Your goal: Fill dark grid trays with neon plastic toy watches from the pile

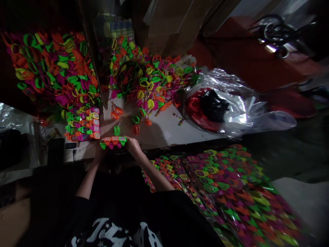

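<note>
Closest to the camera is the person's black shirt with white print (pixel 113 233), and to the right of it, below the bench, lies a big heap of bagged toy watches (pixel 226 192) in green, orange, pink and yellow. Both forearms reach forward to the near edge of the bench (pixel 164 132). The left hand (pixel 99 154) and the right hand (pixel 133 145) hold between them a short row of toy watches (pixel 113 141), one hand closed on each end, just at the near edge. Left of this row, on the bench, stands a neat stack of watches (pixel 82 123) in several rows. A few loose watches (pixel 128 120) lie in the middle of the bench. Behind them a loose pile of watches (pixel 146 75) covers the far part, and another pile (pixel 53 65) fills the far left. At the right edge lies a clear plastic bag (pixel 231 106) with red and black things inside.
</note>
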